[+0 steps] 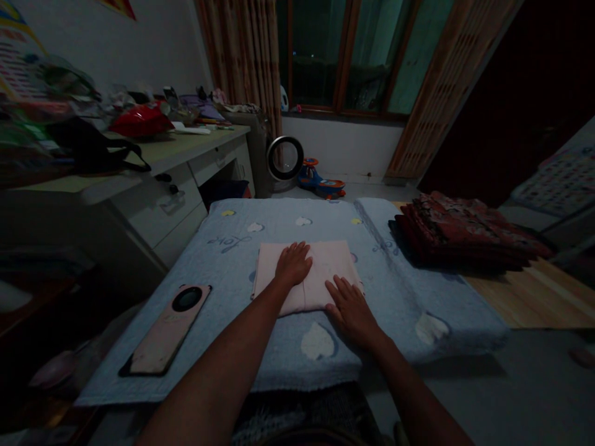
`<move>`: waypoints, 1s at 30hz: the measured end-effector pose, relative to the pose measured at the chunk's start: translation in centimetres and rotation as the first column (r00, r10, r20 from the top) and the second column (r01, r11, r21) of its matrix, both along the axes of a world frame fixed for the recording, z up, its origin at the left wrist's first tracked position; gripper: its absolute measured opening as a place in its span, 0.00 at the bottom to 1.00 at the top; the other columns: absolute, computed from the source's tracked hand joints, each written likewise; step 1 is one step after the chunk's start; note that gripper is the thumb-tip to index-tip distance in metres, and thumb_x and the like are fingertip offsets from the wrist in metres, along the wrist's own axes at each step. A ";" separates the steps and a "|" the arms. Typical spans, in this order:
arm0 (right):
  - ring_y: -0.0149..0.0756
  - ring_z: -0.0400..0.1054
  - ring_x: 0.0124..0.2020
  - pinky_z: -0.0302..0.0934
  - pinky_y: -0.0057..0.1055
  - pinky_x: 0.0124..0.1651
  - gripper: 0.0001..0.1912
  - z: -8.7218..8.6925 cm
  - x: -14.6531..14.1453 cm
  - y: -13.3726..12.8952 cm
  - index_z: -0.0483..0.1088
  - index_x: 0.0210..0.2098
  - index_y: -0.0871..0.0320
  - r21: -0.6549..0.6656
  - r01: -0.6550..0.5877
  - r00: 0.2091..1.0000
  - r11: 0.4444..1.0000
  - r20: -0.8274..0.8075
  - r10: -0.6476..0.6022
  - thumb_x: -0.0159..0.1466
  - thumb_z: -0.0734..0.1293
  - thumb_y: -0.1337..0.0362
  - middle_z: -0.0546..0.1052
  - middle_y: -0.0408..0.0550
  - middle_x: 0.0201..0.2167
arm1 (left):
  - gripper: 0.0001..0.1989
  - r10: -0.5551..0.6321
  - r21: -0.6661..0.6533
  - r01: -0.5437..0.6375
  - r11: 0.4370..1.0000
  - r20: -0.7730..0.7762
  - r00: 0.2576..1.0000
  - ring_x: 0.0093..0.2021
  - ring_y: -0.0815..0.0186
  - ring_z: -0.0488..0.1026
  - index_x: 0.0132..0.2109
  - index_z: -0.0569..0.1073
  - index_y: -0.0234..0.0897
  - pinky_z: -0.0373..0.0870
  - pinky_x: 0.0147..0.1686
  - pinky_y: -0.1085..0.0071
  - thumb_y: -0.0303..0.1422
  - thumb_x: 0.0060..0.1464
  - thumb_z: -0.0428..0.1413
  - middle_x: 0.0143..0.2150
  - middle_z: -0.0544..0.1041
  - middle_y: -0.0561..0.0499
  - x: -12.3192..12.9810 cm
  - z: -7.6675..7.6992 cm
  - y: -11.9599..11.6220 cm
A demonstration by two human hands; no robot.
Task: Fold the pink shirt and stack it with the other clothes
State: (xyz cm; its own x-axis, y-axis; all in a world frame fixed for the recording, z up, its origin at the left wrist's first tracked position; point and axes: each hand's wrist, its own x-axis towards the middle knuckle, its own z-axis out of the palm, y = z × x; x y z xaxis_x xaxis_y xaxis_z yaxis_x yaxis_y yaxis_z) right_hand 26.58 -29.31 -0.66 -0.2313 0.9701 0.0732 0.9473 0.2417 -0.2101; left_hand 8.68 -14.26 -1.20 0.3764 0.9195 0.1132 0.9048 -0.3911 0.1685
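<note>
A pale pink folded garment (325, 266) lies flat on the blue patterned cloth (223, 260) that covers the table. My left hand (294, 264) rests palm down on its upper left part, fingers stretched out. On its lower right edge lies my right hand (351, 306), also flat with the fingers spread. Neither hand grips anything. What exact kind of garment it is, I cannot tell from the folds.
A phone in a pink case (167, 331) lies at the left. A stack of dark red folded clothes (465, 232) sits at the right on a wooden board (548, 294). Behind stand a cluttered desk (176, 155) and a blue ride-on toy (316, 179).
</note>
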 end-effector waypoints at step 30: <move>0.50 0.44 0.70 0.39 0.53 0.66 0.28 -0.1 -2.1 14.0 0.55 0.67 0.50 0.044 0.126 0.991 0.991 0.033 -0.127 0.71 0.51 0.52 0.52 0.47 0.70 | 0.26 -0.007 0.047 0.006 0.999 0.016 1.000 0.71 0.61 0.48 0.68 0.57 0.42 0.45 0.68 0.57 0.39 0.66 0.38 0.72 0.54 0.52 -0.2 -0.7 0.0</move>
State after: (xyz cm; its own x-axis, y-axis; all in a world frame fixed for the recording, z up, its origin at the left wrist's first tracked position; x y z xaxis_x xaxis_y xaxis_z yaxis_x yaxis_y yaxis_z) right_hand 24.52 -15.31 -0.76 -0.1100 0.9880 0.1084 0.9775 0.1273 -0.1683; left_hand 8.50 -14.24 -1.86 0.3804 0.9105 0.1618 0.8995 -0.4050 0.1643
